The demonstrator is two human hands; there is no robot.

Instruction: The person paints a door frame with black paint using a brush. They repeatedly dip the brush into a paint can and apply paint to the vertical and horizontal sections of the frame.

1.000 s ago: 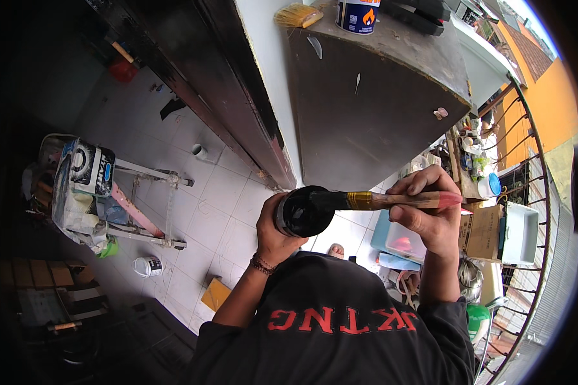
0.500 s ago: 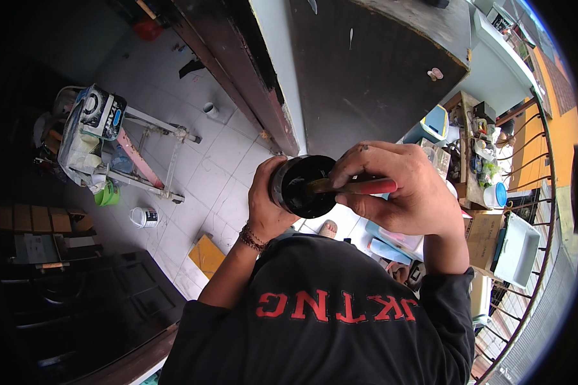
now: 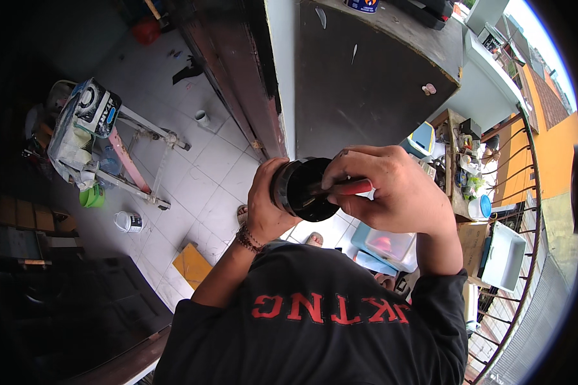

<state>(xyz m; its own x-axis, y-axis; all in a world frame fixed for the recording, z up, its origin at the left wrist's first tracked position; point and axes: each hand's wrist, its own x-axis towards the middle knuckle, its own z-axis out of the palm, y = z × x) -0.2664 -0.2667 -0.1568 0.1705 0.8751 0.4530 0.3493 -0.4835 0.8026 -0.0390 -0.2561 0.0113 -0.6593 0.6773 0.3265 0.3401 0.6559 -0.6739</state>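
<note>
My left hand grips a small round black can from the left side, holding it up in front of my chest. My right hand is closed on a brush with a red handle, its tip pushed into the can's dark mouth. The bristles are hidden inside the can. A beaded bracelet sits on my left wrist. Both sleeves and the chest of my black shirt fill the lower middle of the view.
A dark painted panel rises just beyond the can, with a dark wooden beam to its left. Far below lie a tiled floor, a stepladder with a bag, a small white bucket and a yellow board. A curved metal railing runs along the right.
The brush lay across the can's top with its handle pointing right; my right hand has since swung over and tipped it into the can. The view has tilted slightly down.
</note>
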